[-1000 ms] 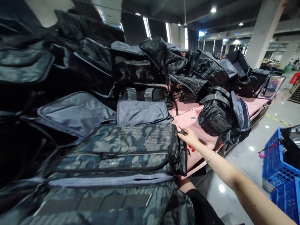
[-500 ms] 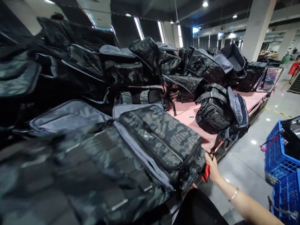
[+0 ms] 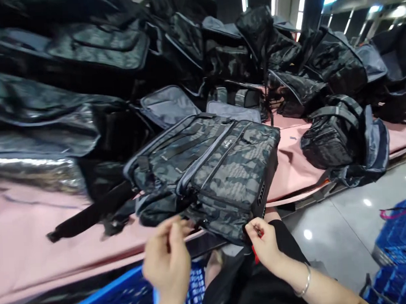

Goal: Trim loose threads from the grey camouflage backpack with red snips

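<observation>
Camouflage nylon overhangs the pink table's (image 3: 291, 175) front edge, so the backpack (image 3: 207, 169) could tip off toward you if you tug its near corner. Your left hand (image 3: 167, 256) pinches a small zipper pull or strap end at the bag's near side; your right hand (image 3: 266, 245) grips its lower corner beside something red. It lies flat, dark grey-green, grey-trimmed, with a black strap (image 3: 88, 215) trailing left.
</observation>
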